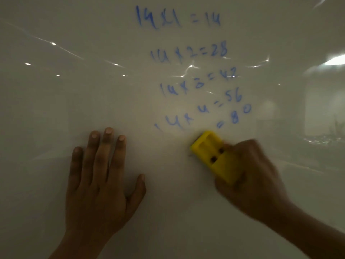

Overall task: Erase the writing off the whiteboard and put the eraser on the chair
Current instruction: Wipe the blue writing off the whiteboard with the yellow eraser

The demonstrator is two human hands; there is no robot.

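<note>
While the left hand (99, 176) lies flat and open on the whiteboard (46, 109), the right hand (250, 176) is closed around a yellow eraser (211, 154). The left hand sits at about 7 o'clock in the view. Its fingers (108, 146) are spread a little and point up toward 12 o'clock, and the thumb sticks out toward 2 o'clock. It holds nothing.

The right hand comes in from 4 o'clock. It grips the lower end of the eraser, with the thumb under it and the fingers on the far side. The hand looks blurry. The eraser is tilted, with its free end pointing toward 11 o'clock. It has two small dark square holes near its middle. It seems pressed on the board, but that is hard to tell for sure.

The blue writing (194, 71) is above the eraser, from 12 o'clock down to the middle. It is five lines of sums. The top one reads 14 x 1 = 14, then 14 x 2 = 28, then 14 x 3 = 42. The last two lines slant up to the right and look smudged and partly gone. The eraser's free end is just below the bottom line.

The board is shiny, with small bright spots of light (53, 43) on it.
</note>
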